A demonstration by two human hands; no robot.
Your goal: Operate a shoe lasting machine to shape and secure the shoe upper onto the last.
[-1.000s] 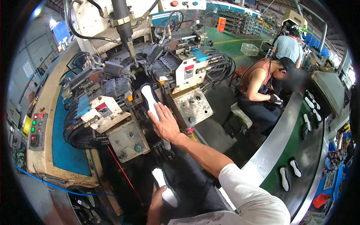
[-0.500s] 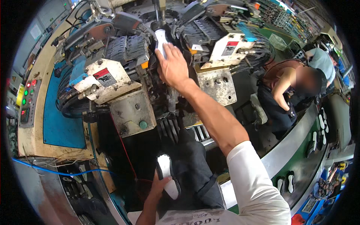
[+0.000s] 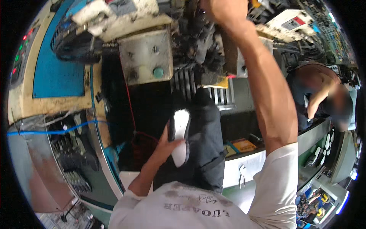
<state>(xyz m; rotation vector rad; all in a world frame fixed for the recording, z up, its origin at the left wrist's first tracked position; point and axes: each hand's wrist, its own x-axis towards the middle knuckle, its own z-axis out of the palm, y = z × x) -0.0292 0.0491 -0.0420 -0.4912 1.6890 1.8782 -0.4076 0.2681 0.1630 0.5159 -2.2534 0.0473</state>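
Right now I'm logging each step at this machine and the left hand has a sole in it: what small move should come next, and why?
Probably bring the white sole up toward the machine. The left hand holds it low beside the dark trouser leg, while the right hand is already raised at the machine's top edge, where what it touches is cut off from view.

A flat white shoe sole with a dark rim (image 3: pixel 180 136) stands nearly upright against the dark-trousered thigh, gripped along its left edge by the left hand (image 3: pixel 167 143).
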